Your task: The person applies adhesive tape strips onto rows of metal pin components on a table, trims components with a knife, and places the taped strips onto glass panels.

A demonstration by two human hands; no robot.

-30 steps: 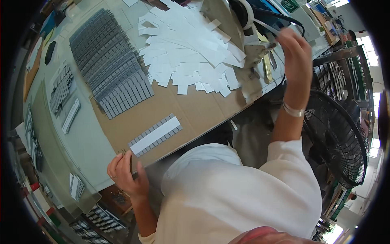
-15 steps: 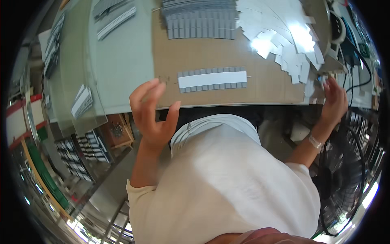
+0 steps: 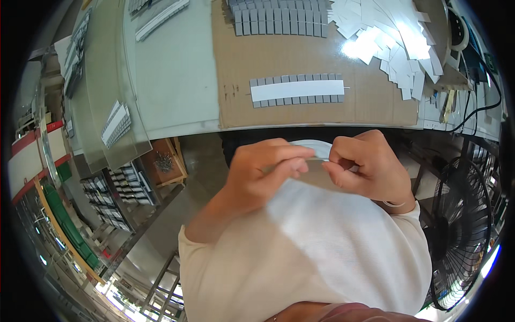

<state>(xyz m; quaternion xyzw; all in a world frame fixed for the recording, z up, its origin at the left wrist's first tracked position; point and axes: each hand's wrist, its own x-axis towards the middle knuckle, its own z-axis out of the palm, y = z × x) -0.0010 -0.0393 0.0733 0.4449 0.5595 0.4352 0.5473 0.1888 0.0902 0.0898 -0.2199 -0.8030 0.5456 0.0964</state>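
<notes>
My left hand (image 3: pixel 268 167) and my right hand (image 3: pixel 370 163) are close together in front of my shirt, short of the table's front edge. The left thumb and fingers are pinched together. Curled fingers make the right hand nearly a fist. A thin pale line shows between the fingertips, too small to name. On the cardboard beyond lies a row of small grey pieces (image 3: pixel 311 100) with a white strip (image 3: pixel 296 90) across its middle. A thin wire-like end sticks out at each side of the row. Neither hand touches it.
Stacked grey rows (image 3: pixel 281 22) lie at the cardboard's (image 3: pixel 322 117) far side. Loose white cards (image 3: pixel 399 67) are piled to the right, near slim tools (image 3: pixel 448 107). Fanned white-and-grey strips (image 3: pixel 116 126) lie on the left sheet. A black fan (image 3: pixel 461 209) stands at right.
My right hand has come in from the table's right end, and my left hand has moved right and closed. Both now meet before my shirt. The view has shifted slightly.
</notes>
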